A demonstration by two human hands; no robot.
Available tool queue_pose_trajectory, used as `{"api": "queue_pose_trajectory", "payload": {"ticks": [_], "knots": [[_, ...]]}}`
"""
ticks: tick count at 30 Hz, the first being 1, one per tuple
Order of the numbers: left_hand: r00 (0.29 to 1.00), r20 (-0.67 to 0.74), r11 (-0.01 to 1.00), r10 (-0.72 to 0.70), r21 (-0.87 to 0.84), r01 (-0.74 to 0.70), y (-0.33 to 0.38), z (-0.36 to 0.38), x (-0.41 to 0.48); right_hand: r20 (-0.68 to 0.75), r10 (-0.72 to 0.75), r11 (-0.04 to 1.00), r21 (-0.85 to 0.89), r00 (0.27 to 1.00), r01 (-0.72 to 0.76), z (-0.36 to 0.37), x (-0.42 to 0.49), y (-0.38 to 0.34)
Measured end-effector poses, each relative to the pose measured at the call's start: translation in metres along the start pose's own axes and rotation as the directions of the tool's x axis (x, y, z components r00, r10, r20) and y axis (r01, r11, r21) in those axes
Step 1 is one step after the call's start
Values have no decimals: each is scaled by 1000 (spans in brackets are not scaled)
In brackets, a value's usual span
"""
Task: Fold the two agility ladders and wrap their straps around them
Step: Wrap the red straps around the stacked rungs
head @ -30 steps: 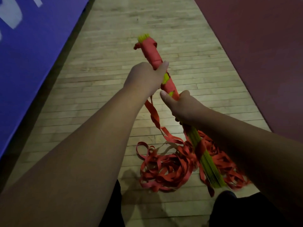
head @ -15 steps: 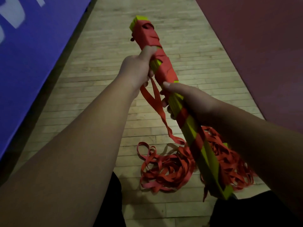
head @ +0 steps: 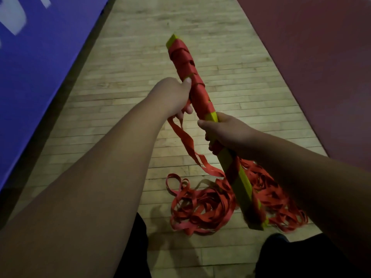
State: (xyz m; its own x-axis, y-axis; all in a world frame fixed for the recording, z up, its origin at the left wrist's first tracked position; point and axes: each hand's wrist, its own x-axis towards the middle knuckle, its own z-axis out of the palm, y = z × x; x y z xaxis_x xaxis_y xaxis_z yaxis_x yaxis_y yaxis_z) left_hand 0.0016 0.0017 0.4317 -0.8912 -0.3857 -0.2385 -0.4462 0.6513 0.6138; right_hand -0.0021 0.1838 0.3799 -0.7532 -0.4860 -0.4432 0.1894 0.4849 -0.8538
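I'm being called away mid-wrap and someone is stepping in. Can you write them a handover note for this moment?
Left hand holds the red strap against the wrapped upper part of the folded agility ladder.
Right hand grips the ladder mid-length.
Done: upper half wrapped.
To do: lower half mostly bare yellow; wind on the loose strap pile lying on the wooden floor. No second ladder in view.

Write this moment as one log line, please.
phase: wrapping | left hand: holds strap against ladder bundle | right hand: grips bundle middle | far half: wrapped | strap pile: on floor
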Motion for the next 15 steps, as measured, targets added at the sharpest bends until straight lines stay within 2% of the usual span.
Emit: {"api": "queue_pose_trajectory", "payload": {"ticks": [3, 7, 9, 12, 15], "knots": [[999, 14, 993, -52, -107, 53, 1, 1, 0, 0, 42, 999, -7, 999, -42, 5, 2, -6], [1000, -24, 999, -13, 46, 14, 8, 7, -5, 6, 25, 1000, -8, 1000, -25, 10, 1, -11], [999, -52, 999, -12, 50, 14, 6, 9, -4, 14, 16, 999, -30, 1000, -16, 10, 2, -10], [998, -56, 995, -31, -95, 26, -4, 6, 3, 2, 3, 997, -79, 1000, -2, 5, 3, -7], [1000, -2, 949, -20, -315, 19, -9, 2, 10, 5, -32, 999, -24, 999, 32, -3, 3, -8]]}}
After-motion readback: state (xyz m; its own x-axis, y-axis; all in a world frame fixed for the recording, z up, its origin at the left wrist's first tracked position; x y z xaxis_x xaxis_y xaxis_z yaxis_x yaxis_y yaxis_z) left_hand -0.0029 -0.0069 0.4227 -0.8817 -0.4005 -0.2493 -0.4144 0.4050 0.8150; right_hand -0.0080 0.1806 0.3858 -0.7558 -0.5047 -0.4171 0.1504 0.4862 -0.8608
